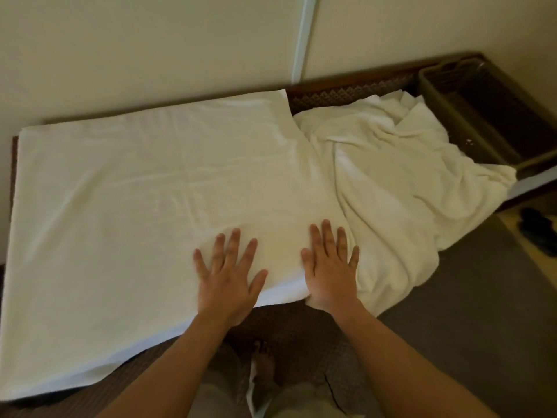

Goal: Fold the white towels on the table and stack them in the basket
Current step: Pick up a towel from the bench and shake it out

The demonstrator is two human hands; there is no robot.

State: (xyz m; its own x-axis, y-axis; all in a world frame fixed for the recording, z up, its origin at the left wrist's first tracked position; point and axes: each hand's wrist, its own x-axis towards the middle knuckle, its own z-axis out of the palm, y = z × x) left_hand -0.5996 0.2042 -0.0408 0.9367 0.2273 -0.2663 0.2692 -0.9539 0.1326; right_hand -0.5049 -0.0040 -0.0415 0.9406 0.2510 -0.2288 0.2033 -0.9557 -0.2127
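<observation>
- The white towel [144,188] lies spread flat over the left and middle of the counter [346,93], its far edge against the wall and its near edge hanging just past the counter's front.
- A second towel [391,176], crumpled and full of folds, sits to the right of the flat one; its left part is overlapped by the flat towel's right edge, and its near end droops over the counter's front.
- The left hand [227,276] rests palm down on the flat towel near its front edge, fingers straight and fanned apart.
- The right hand [330,267] lies palm down just beside it, fingers straight and close together, at the seam where the flat towel meets the crumpled one.
- Both hands press on cloth; neither grips or pinches anything.
- The basket [446,107], dark and rectangular, stands at the far right end of the counter, touching the crumpled towel's edge.
- Dark sandals [539,230] lie on the floor at the right.
</observation>
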